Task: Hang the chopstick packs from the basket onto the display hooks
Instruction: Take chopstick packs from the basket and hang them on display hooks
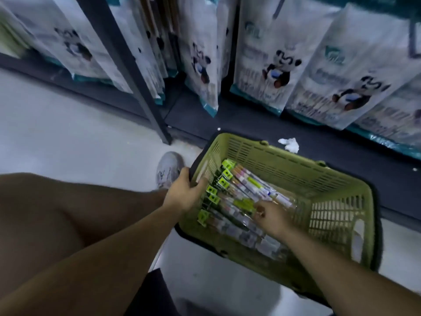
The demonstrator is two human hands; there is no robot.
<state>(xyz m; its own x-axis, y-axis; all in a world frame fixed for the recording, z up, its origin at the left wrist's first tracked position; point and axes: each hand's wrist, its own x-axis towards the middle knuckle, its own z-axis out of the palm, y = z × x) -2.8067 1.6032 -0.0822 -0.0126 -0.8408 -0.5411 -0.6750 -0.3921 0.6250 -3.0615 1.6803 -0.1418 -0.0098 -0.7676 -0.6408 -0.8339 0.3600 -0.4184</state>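
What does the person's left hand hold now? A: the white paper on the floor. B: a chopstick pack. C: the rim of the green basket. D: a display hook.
C: the left hand grips the green basket at its end rim, fingers curled over it.

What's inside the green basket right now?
Clear chopstick packs with lime header tabs, lying side by side in the green basket. The right hand touches them, covering some; anything under the packs is hidden.
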